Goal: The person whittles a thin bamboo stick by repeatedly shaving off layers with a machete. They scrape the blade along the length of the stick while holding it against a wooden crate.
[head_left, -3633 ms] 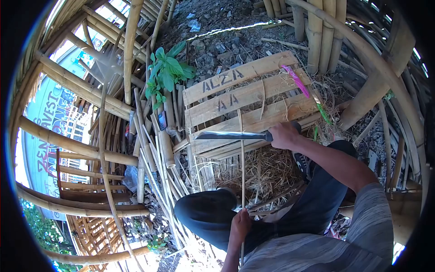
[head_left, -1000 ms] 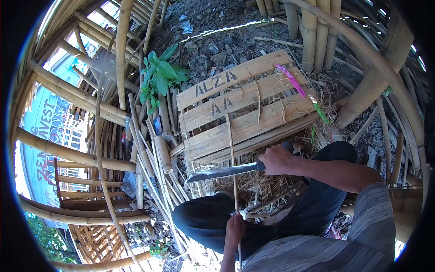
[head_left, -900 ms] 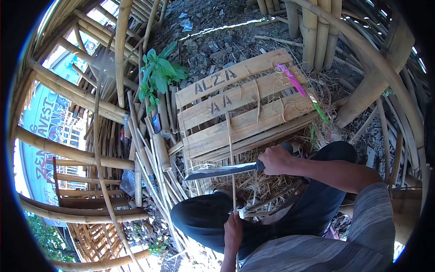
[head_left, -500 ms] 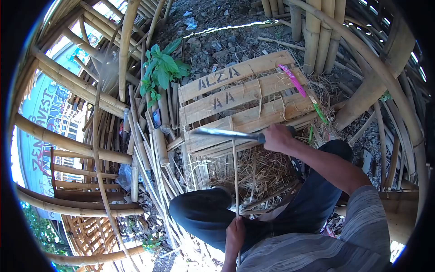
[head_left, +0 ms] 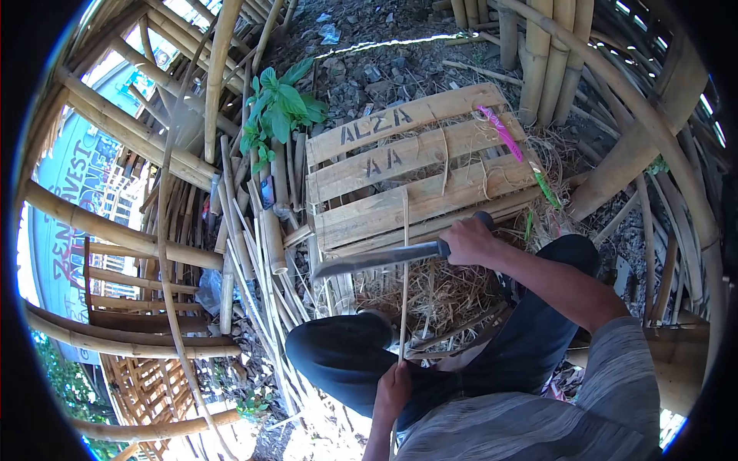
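My right hand (head_left: 469, 240) is wrapped round the dark handle of a machete (head_left: 377, 258), whose long blade points left and crosses over a thin bamboo strip. Low in the view, my left hand (head_left: 393, 392) grips that bamboo strip (head_left: 405, 300) near my lap. The strip runs up from my fist, passes behind the blade and ends over the lowest slats of a wooden crate (head_left: 415, 165) stencilled with dark letters. Fibrous shavings (head_left: 438, 296) lie heaped below the crate, between my knees.
Long pale bamboo strips (head_left: 265, 307) lean in a bundle to the left, beside a green leafy plant (head_left: 280, 111). A pink-handled tool (head_left: 500, 132) rests on the crate's right end. Thick bamboo poles (head_left: 538, 69) frame the space. Rubble covers the ground behind.
The machete has moved down along the strip toward me, its blade lower and crossing the strip now. My left hand stays near my lap, with the strip's top higher over the crate.
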Available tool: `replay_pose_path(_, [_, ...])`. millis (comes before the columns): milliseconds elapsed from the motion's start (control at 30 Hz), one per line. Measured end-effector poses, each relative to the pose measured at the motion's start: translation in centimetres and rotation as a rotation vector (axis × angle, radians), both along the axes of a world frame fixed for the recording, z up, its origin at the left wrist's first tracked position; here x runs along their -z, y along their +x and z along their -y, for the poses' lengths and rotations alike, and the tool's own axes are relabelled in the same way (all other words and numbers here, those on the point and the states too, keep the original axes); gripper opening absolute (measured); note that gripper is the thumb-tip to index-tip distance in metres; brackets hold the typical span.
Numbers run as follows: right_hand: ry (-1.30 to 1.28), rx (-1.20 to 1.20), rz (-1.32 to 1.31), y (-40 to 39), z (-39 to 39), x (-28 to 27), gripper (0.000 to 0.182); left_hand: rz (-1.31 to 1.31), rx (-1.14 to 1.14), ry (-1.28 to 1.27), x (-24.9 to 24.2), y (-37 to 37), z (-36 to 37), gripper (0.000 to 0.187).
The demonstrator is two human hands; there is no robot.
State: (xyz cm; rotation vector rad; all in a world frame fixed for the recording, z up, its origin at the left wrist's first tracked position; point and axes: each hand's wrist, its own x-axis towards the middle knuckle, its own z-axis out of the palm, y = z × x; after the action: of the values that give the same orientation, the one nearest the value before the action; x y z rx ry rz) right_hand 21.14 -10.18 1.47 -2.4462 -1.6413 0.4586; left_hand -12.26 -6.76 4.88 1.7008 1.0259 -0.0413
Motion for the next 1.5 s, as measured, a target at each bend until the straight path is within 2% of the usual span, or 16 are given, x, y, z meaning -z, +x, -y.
replay_pose_path(67, [-0.021, 0.315, 0.024, 2.4, -1.0, 0.1, 0.017, -0.108, -0.187, -0.386, 0.8, -2.6, 1.8, 0.034])
replay_pose_path(133, [0.027, 0.301, 0.054, 5.3, -0.6, -0.6, 0.017, -0.146, -0.035, -0.275, -1.0, -5.1, 3.2, 0.032])
replay_pose_path(167, [0.065, 0.276, 0.081, 5.6, -0.3, -0.4, 0.016, -0.163, -0.033, -0.268, -0.3, -6.9, 3.0, 0.032])
replay_pose_path(233, [0.072, 0.284, 0.024, 4.3, -0.3, -1.1, 0.016, -0.042, -0.209, -0.647, 1.4, -9.2, 2.5, 0.034])
replay_pose_path(267, [0.077, 0.293, -0.021, 3.7, -0.7, -1.5, 0.016, -0.031, -0.227, -0.646, 1.6, -9.6, 2.3, 0.034])
replay_pose_path(333, [0.142, 0.294, -0.017, 2.0, -1.2, -1.2, 0.016, 0.117, -0.342, -0.938, 0.9, -9.0, 1.0, 0.033])
replay_pose_path(400, [0.239, 0.307, -0.053, 1.4, -1.3, -1.1, 0.016, 0.150, -0.330, -1.007, 0.6, -8.8, 0.3, 0.033])
replay_pose_path(467, [0.301, 0.308, -0.062, 1.9, -1.1, -1.8, 0.016, 0.219, -0.302, -1.329, 1.2, -9.2, -0.2, 0.033])
replay_pose_path(567, [0.327, 0.352, -0.062, 2.8, -0.1, -3.0, 0.016, 0.200, -0.405, -1.325, 0.6, -9.0, 1.0, 0.031])
replay_pose_path(667, [0.414, 0.412, -0.060, 3.6, 1.1, -2.8, 0.015, 0.138, -0.457, -1.216, 3.2, -12.6, 1.2, 0.023])
replay_pose_path(700, [0.428, 0.443, -0.127, 3.8, 1.3, -2.9, 0.015, 0.257, -0.443, -1.399, 2.8, -12.2, 0.5, 0.022])
replay_pose_path(733, [0.439, 0.473, -0.199, 3.8, 1.5, -2.9, 0.015, 0.251, -0.448, -1.397, 2.4, -11.8, 0.7, 0.022])
replay_pose_path(800, [0.416, 0.480, -0.208, 3.9, 1.6, -3.3, 0.015, 0.198, -0.349, -0.854, 1.3, -10.0, 1.3, 0.029])
replay_pose_path(1033, [0.414, 0.486, -0.220, 3.7, 1.1, -3.0, 0.016, 0.116, -0.287, -0.588, -0.3, -7.4, 1.4, 0.027])
replay_pose_path(1233, [0.436, 0.431, -0.200, 3.5, 1.0, -2.7, 0.016, 0.240, -0.380, -0.783, 0.3, -6.6, -0.7, 0.029])
replay_pose_path(1500, [0.450, 0.460, -0.240, 3.6, 1.3, -3.3, 0.015, 0.329, -0.315, -0.811, -0.1, -5.2, -2.5, 0.030])
